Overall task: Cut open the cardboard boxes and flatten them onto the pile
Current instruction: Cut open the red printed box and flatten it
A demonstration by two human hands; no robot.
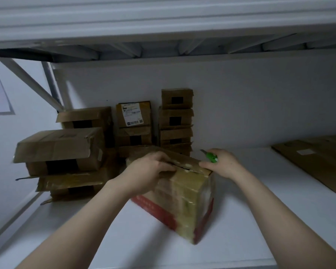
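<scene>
Box in front of me (182, 193) sits mid-shelf (241, 220); all positions taken from it. My left hand (147, 175) on its top flap, my right hand (221, 164) at its top right corner, cutter (210, 156) in that hand. Left of it: 1 stack of boxes (62, 162). Behind it, against the wall: 3 stacks (176, 119). Well right of it: flattened cardboard pile (318, 162) lying on the shelf.
</scene>
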